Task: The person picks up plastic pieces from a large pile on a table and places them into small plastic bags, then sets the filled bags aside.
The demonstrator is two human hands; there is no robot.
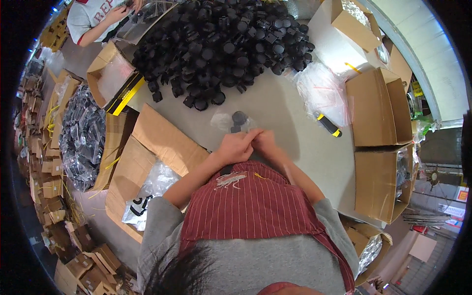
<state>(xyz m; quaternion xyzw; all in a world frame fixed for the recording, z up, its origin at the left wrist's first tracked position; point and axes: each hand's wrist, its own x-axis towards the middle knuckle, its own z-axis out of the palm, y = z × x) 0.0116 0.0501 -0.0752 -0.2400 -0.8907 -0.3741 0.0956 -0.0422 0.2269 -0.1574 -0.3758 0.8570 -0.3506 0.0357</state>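
A pale grey tabletop [295, 132] is seen from above, curved by the lens. Its far half is covered by a large heap of black plastic parts [221, 44]. Open cardboard boxes [378, 108] are ranged along the right edge, and a further open carton [157, 142] lined with clear film stands at the left, below the tabletop edge. A loose pile of clear plastic bags [322, 91] lies right of centre, with a black tool with yellow bands [328, 125] just beside it. A second person's hands are at work at the far left corner.

Close to the near edge, a small clear bag [236, 120] holding a black round part is held up at the tabletop. The left hand [236, 146] and the right hand [265, 140] are touching one another, the fingers curled in and pinched on the bag's near edge. Whether the bag mouth is sealed cannot be told.

The bag is judged light, soft and slippery; the part inside is judged stiff and light. Hold is best taken at the bag's upper edge, clear of the part.
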